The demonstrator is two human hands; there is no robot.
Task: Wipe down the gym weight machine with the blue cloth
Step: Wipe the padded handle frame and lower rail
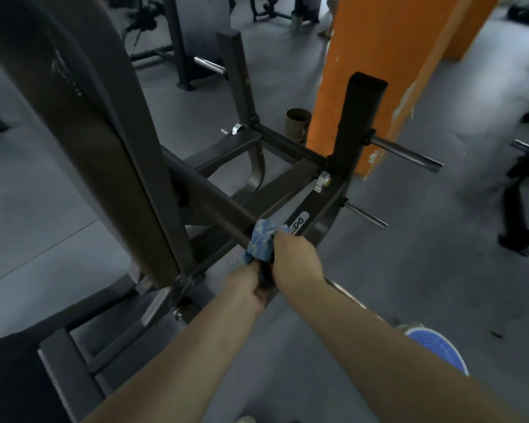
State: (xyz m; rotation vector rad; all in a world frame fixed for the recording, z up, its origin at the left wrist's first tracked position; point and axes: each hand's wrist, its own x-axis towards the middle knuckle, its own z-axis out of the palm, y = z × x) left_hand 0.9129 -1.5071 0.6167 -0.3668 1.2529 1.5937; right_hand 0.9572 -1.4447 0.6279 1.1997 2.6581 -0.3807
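both hands are bunching the cloth around a machine bar: right hand gripping it, left hand pinching its tail.

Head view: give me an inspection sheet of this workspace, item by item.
Surface: grey gym floor; a small pale spot near the frame.
Job's things: blue cloth bunched against a dark bar of the weight machine.
Clutter: brown cup on the floor by the orange pillar.
Grippers: right hand grips the cloth; left hand holds its lower end.
Cables: nothing seen.
Surroundings: other dark machines behind; steel plate pegs; a blue shoe.
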